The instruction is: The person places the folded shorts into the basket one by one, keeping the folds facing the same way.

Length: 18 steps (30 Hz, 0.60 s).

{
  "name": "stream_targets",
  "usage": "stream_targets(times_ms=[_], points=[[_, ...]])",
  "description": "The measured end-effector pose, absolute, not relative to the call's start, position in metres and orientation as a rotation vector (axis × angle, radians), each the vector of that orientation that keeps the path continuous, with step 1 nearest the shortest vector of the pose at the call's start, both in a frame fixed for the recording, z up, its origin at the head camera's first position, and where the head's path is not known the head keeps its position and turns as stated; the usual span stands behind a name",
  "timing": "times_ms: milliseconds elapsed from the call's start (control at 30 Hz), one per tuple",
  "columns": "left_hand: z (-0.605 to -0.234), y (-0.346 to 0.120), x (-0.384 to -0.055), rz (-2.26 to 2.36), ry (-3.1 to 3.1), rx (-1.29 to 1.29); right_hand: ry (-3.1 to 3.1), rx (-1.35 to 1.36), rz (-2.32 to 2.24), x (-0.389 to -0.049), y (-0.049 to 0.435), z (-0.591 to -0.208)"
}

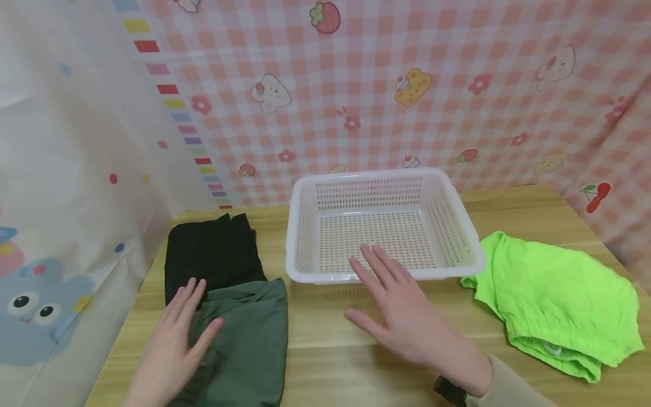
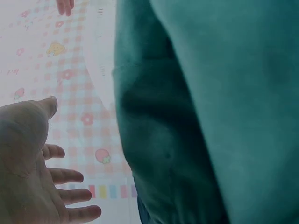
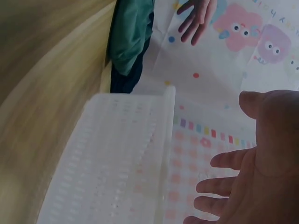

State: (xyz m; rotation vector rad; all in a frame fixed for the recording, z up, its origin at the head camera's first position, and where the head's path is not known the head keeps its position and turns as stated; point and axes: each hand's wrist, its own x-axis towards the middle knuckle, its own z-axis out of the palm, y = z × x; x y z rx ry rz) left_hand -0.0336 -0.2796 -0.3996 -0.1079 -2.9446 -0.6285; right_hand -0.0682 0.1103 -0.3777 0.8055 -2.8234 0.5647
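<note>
My left hand [image 1: 173, 345] hovers with fingers extended over the dark green folded garment [image 1: 249, 339], and nothing is in it. Behind that lies a black folded garment [image 1: 211, 249], partly overlapped by the green one. My right hand [image 1: 402, 311] is held with fingers spread in front of the white plastic basket [image 1: 381, 277], its fingertips overlapping the front rim in the head view. Nothing is in its grasp. To the right, neon green shorts [image 1: 569, 299] with a gathered waistband lie folded beside the basket. In the left wrist view the green cloth [image 2: 247, 93] rises close to the palm.
The basket stands at the back of a wooden table [image 1: 325, 362], with nothing inside it. A pink checked cloth [image 1: 346, 85] hangs behind the table, and a white printed sheet [image 1: 91, 186] hangs along the left side.
</note>
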Motion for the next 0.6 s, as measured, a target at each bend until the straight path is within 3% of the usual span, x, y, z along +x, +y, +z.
stream_targets(times_ms=[600], points=[[-0.415,-0.3,-0.021,-0.664,-3.109,0.09,-2.832,1.045,0.55,-0.053,0.063,-0.387]])
